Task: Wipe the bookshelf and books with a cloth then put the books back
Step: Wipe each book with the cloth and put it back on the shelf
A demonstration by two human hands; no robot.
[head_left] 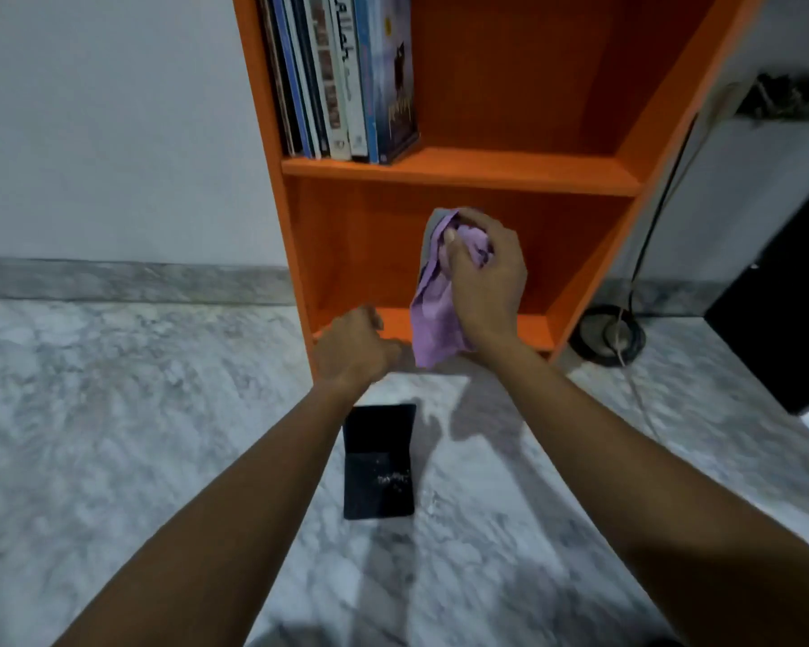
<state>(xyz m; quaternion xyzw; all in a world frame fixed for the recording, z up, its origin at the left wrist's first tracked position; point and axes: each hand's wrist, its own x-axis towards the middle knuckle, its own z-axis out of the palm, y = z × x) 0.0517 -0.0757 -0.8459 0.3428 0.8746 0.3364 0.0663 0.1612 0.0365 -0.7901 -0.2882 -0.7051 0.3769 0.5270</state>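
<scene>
An orange bookshelf (pixel 463 172) stands against the white wall. Several books (pixel 342 77) stand upright at the left of its upper shelf. My right hand (pixel 486 273) is closed on a purple cloth (pixel 433 315), which hangs down in front of the bare lower compartment. My left hand (pixel 353 345) is curled into a loose fist at the front edge of the bottom shelf, just left of the cloth; nothing shows inside it. A dark book (pixel 379 459) lies flat on the marble floor below my hands.
A black round base (pixel 608 336) with a cable stands on the floor right of the shelf. A black cabinet (pixel 785 310) fills the right edge. Grey marble floor (pixel 113 436) spreads to the left and front.
</scene>
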